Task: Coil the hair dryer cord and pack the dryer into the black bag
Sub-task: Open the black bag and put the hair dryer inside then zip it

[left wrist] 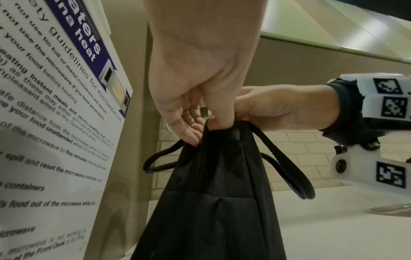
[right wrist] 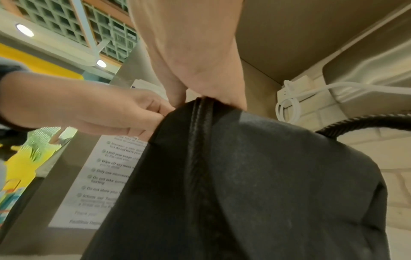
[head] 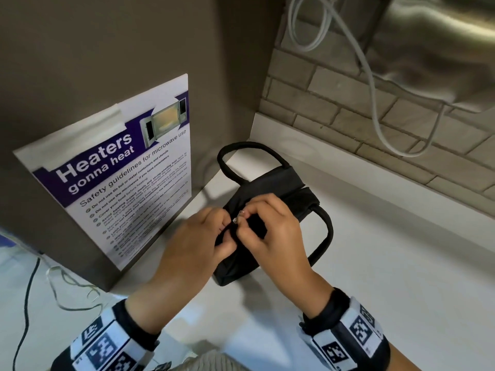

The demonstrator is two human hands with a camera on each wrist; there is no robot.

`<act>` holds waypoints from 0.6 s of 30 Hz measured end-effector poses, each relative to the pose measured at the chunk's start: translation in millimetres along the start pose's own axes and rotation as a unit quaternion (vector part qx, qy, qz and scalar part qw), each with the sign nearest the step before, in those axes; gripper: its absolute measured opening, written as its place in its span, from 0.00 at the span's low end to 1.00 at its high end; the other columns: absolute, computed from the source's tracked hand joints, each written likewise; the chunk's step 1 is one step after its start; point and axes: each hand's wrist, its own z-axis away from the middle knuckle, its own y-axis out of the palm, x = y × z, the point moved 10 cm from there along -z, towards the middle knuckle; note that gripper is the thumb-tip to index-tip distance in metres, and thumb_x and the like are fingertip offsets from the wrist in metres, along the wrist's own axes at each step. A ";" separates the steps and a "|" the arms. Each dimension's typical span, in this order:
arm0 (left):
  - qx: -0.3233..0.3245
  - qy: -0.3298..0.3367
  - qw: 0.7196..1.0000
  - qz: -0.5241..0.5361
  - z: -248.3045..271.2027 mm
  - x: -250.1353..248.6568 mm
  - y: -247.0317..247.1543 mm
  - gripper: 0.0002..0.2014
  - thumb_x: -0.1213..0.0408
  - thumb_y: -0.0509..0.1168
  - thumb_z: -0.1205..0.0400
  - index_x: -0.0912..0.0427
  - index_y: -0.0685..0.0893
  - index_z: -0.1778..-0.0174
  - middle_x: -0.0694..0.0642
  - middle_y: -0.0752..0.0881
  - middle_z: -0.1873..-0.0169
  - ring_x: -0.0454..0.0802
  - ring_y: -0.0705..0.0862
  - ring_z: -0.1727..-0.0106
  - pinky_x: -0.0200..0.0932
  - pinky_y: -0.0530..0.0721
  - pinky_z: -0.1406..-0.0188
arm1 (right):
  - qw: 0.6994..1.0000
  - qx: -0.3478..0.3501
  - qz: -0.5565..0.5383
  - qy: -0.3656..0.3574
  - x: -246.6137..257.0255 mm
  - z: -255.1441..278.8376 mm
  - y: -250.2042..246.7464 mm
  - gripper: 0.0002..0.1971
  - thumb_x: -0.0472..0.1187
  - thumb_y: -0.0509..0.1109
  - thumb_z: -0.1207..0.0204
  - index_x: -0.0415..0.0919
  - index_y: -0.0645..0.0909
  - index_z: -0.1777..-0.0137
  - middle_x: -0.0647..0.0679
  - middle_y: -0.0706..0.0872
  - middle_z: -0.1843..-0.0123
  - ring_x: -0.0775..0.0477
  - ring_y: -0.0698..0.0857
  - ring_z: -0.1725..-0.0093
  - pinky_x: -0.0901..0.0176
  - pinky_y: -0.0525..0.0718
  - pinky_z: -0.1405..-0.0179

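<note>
The black bag lies on the white counter, its two loop handles spread to either side. Both hands meet at the near end of its top seam. My left hand pinches the bag's fabric beside the zipper line. My right hand pinches a small metal zipper pull. The zipper line looks shut in the right wrist view. No hair dryer or cord shows in any view.
A brown cabinet side with a taped microwave safety poster stands close on the left of the bag. A brick wall with a hanging white cable and a steel appliance sits behind. Thin cables lie at the lower left.
</note>
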 end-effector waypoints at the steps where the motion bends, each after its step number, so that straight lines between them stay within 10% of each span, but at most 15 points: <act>1: -0.001 0.007 1.000 -0.003 0.4 -1.0 0.0 0.06 0.64 0.70 0.27 0.57 0.79 0.58 0.48 0.78 0.65 0.52 0.80 0.66 0.52 0.81 0.68 | 1.000 -0.003 -0.006 0.017 -3.7 -1.3 -2.2 0.02 0.33 0.72 0.28 0.36 0.82 0.59 0.48 0.83 0.56 0.48 0.83 0.53 0.56 0.82 0.51; 10: 0.003 0.018 0.998 -0.064 14.8 7.7 -7.0 0.05 0.55 0.57 0.31 0.51 0.69 0.64 0.45 0.66 0.71 0.50 0.69 0.75 0.44 0.74 0.82 | 0.979 -0.085 -0.011 0.187 -113.1 -46.8 -63.9 0.05 0.35 0.71 0.28 0.46 0.83 0.62 0.55 0.85 0.59 0.54 0.84 0.54 0.63 0.81 0.49; 18: 0.015 -0.002 0.994 -0.106 16.1 10.4 -7.1 0.06 0.55 0.57 0.30 0.51 0.69 0.63 0.45 0.66 0.69 0.52 0.70 0.74 0.48 0.78 0.82 | 0.822 -0.067 -0.335 0.457 -228.6 -11.0 -14.8 0.08 0.30 0.65 0.23 0.37 0.80 0.63 0.42 0.82 0.64 0.45 0.82 0.61 0.62 0.86 0.68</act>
